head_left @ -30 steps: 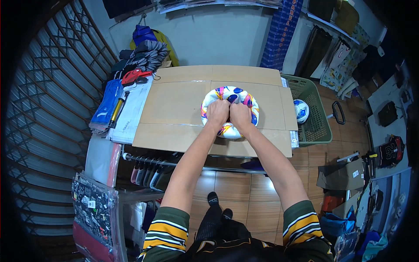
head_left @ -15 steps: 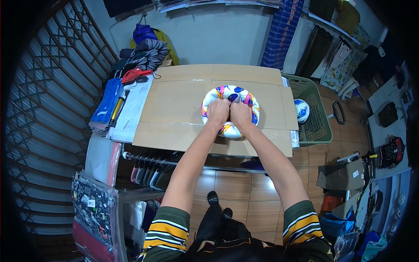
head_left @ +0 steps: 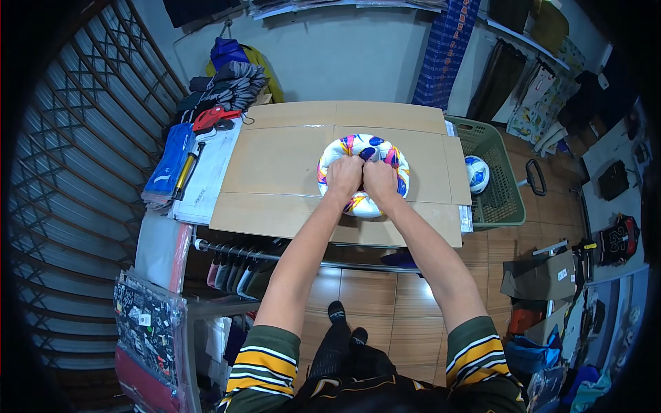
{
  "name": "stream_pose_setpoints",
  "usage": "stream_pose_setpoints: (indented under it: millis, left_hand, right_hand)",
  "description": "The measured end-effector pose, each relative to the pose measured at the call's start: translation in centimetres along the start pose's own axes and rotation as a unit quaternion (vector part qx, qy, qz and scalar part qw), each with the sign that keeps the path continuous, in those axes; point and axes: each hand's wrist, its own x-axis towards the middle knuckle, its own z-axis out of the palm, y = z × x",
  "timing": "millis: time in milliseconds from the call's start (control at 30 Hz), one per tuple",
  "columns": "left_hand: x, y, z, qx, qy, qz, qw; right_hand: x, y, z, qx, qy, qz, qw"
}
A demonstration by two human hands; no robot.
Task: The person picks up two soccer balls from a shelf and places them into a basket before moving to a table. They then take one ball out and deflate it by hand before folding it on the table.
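Observation:
On the cardboard sheet (head_left: 275, 162) lies a soft, deflated ball (head_left: 358, 208), white with pink, blue and yellow patches. Its middle is sunk in, so the outer part bulges up like a thick ring. My left hand (head_left: 344, 176) is a fist pressed into the left of the hollow. Beside it, knuckles close together, my right hand (head_left: 380, 182) is also a fist, pressing on the right side. The fingertips of both hands are hidden, and I see nothing held in them.
A yellow-and-black hand pump (head_left: 186, 175) lies at the left, by blue plastic packets (head_left: 167, 155) and a red-handled tool (head_left: 215, 118). To the right stands a green basket (head_left: 508, 186) with a blue-and-white ball (head_left: 476, 174). Hangers (head_left: 237, 272) hang from a rail below the table.

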Motion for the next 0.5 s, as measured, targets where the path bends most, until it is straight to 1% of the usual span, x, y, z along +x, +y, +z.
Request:
stream_pose_setpoints:
  millis: [67, 167, 500]
  left_hand:
    - [0.02, -0.05, 0.03, -0.002, -0.001, 0.001, 1.0]
    - [0.03, -0.03, 0.0, -0.005, 0.0, -0.002, 1.0]
    - [0.2, -0.13, 0.2, -0.01, -0.011, -0.011, 1.0]
  right_hand:
    - [0.1, 0.13, 0.38, 0.007, 0.009, 0.0, 1.0]
    - [0.02, -0.09, -0.17, -0.003, -0.006, 0.005, 1.0]
    - [0.13, -0.12, -0.2, -0.001, -0.012, 0.007, 1.0]
